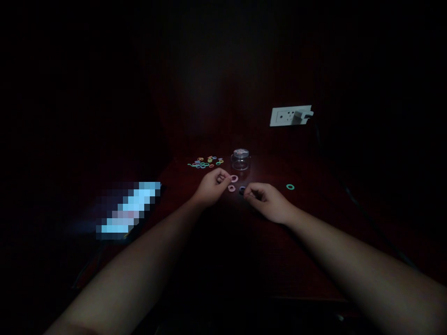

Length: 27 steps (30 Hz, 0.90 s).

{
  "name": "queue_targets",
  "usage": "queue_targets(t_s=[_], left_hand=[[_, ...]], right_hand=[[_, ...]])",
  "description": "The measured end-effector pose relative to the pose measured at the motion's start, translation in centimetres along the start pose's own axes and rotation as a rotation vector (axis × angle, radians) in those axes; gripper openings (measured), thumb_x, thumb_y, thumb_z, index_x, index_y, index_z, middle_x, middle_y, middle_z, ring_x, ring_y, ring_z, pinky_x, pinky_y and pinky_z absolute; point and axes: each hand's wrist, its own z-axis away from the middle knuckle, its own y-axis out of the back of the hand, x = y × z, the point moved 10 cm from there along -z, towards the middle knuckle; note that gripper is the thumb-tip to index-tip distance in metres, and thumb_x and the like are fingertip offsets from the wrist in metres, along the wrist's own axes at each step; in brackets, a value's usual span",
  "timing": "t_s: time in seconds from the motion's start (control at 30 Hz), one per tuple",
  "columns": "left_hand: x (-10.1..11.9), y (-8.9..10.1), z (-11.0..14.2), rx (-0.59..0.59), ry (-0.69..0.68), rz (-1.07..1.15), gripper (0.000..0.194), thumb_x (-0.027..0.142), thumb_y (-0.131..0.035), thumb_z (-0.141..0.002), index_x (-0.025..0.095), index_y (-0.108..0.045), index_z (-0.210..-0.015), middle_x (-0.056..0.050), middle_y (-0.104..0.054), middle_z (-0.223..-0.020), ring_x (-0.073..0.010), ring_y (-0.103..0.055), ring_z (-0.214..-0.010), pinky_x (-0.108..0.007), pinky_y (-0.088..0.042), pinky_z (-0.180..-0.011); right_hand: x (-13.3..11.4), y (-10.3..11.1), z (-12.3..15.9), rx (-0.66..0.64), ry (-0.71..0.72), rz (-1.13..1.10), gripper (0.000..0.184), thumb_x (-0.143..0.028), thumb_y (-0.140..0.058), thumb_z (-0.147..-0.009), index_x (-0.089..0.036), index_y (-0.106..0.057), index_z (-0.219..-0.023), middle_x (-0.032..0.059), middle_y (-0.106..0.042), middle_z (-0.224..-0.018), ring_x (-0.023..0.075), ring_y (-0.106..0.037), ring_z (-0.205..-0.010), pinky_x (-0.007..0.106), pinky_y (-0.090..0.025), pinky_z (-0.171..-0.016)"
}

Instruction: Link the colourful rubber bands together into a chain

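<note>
Between the thumb and finger of my left hand (pixel 213 187) is a pink hair tie (pixel 235 178), a small flat-looking ring. Just below it lies a second pink hair tie (pixel 231 188) on the dark red table. My right hand (pixel 267 201) is closed in a pinch at a purple hair tie (pixel 242 190), whose near side is partly hidden by the fingertips. A lidded clear jar (pixel 240 161) stands upright beyond both hands. Off to the right of my right hand lies a green hair tie (pixel 290 187).
Several multicoloured hair ties (pixel 206 164) lie loosely piled left of the jar. A lit, blurred-out screen (pixel 131 209) is at the left, with a cable below it. On the back panel, a white socket (pixel 282 116) holds a plug (pixel 303 114). Another cable (pixel 377 228) runs along the right.
</note>
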Motion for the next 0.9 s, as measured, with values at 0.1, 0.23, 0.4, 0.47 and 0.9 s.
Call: queue_targets(t_s=[0.1, 0.23, 0.4, 0.47, 0.9], left_hand=[[0.2, -1.0, 0.3, -0.080, -0.014, -0.009, 0.022, 0.034, -0.055, -0.075, 0.013, -0.054, -0.075, -0.001, -0.058, -0.065, -0.0089, -0.051, -0.057, -0.020, -0.040, -0.053], [0.6, -1.9, 0.8, -0.148, -0.039, -0.033, 0.021, 0.034, -0.055, -0.075, 0.013, -0.056, -0.077, 0.001, -0.054, -0.063, -0.0066, -0.044, -0.054, -0.018, -0.036, -0.049], [0.6, -2.1, 0.9, -0.170, -0.019, 0.009, 0.021, 0.034, -0.056, -0.075, 0.013, -0.056, -0.078, 0.002, -0.052, -0.062, -0.0059, -0.042, -0.053, -0.017, -0.034, -0.048], [0.5, -2.2, 0.9, -0.182, -0.012, 0.022, 0.022, 0.034, -0.056, -0.075, 0.013, -0.056, -0.078, 0.002, -0.052, -0.062, -0.0059, -0.041, -0.053, -0.017, -0.034, -0.048], [0.5, -2.6, 1.1, -0.226, -0.012, 0.040, 0.023, 0.035, -0.057, -0.074, 0.012, -0.057, -0.079, -0.001, -0.057, -0.067, -0.0061, -0.044, -0.055, -0.018, -0.034, -0.049]], right_hand=[[0.4, 0.5, -0.2, 0.052, -0.026, 0.006, 0.015, -0.028, -0.048, -0.077, -0.015, -0.052, -0.071, -0.0027, -0.044, -0.058, 0.0080, -0.037, -0.052, 0.020, -0.029, -0.047], [0.8, 1.4, -0.3, 0.124, -0.050, 0.006, 0.015, -0.029, -0.051, -0.076, -0.015, -0.054, -0.077, -0.0019, -0.047, -0.061, 0.0084, -0.040, -0.053, 0.021, -0.031, -0.049], [1.1, 1.6, -0.4, 0.148, -0.077, -0.007, 0.015, -0.029, -0.052, -0.075, -0.015, -0.054, -0.080, -0.0021, -0.047, -0.061, 0.0081, -0.040, -0.053, 0.021, -0.032, -0.049], [1.3, 1.7, -0.4, 0.161, -0.093, -0.012, 0.016, -0.030, -0.052, -0.075, -0.015, -0.053, -0.081, -0.0026, -0.047, -0.060, 0.0080, -0.040, -0.052, 0.021, -0.032, -0.048], [1.0, 1.8, -0.4, 0.173, -0.072, 0.025, 0.015, -0.030, -0.051, -0.075, -0.015, -0.053, -0.076, -0.0020, -0.048, -0.061, 0.0082, -0.042, -0.053, 0.021, -0.031, -0.048]])
